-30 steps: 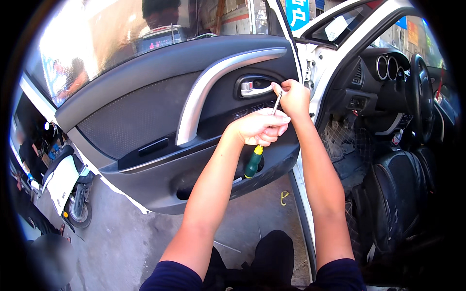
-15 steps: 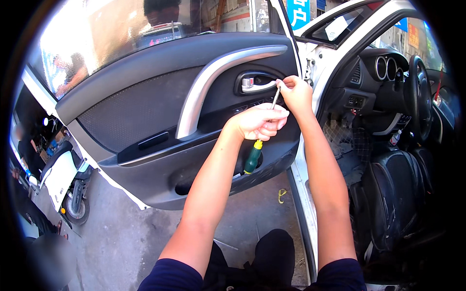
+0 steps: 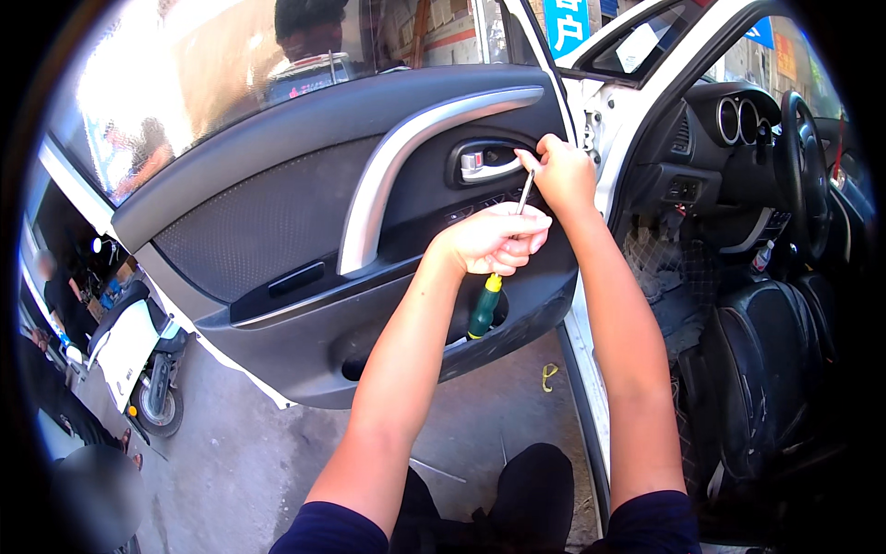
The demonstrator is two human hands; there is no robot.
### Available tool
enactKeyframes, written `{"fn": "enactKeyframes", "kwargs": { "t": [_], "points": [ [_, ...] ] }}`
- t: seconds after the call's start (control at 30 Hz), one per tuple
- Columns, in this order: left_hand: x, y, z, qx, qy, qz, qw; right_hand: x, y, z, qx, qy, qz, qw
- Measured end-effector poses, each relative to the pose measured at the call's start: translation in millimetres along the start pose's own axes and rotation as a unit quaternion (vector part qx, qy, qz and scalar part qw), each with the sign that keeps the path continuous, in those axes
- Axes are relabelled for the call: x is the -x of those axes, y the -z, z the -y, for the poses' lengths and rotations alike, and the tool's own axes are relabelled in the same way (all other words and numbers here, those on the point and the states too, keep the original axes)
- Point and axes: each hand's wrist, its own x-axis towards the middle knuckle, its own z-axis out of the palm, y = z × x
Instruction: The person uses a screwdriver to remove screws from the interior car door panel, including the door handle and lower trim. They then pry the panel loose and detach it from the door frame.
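Note:
A screwdriver with a green and yellow handle hangs handle-down in front of a car door's dark inner panel. My left hand is closed around its metal shaft, above the handle. At the shaft's upper tip, the thumb and fingers of my right hand are pinched together; whether a small part sits between them too is hidden. Just left of those fingertips is the silver inner door handle in its dark recess. The curved silver pull grip lies further left, and window switches show partly behind my left hand.
The white door frame and black seat stand to the right, with the steering wheel beyond. A yellow item lies on the concrete floor. At left are a white scooter and people.
The view has shifted slightly, so the door and scooter sit a little lower. Both hands keep their places at the screwdriver, with the right fingertips still at its tip.

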Motion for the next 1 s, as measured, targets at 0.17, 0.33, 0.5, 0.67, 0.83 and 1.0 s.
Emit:
{"fn": "enactKeyframes", "kwargs": {
  "t": [0.17,0.33,0.5,0.67,0.83,1.0],
  "points": [
    [-7.2,-6.6,1.4,-0.001,0.0,-0.023,1.0,9.8,1.0,-9.3,-0.056,-0.047,-0.003,0.997],
    [-2.9,-4.3,-1.4,-0.003,0.003,-0.024,1.0,45.5,7.7,6.5,-0.258,-0.067,-0.092,0.959],
    [-6.6,-3.0,1.4,-0.007,-0.003,-0.039,0.999,70.1,10.1,5.9,-0.141,0.071,-0.064,0.985],
    [-8.0,-1.3,-1.7,-0.004,-0.006,-0.032,0.999,77.5,-6.3,4.7,-0.165,0.099,-0.121,0.974],
    [-6.3,0.3,2.2,-0.01,0.009,-0.047,0.999,86.5,-22.1,-0.3,-0.197,0.085,-0.162,0.963],
    [-5.7,-2.0,3.9,-0.002,0.021,-0.063,0.998,86.0,-34.4,-6.2,-0.234,0.082,-0.19,0.95]
  ]
}}
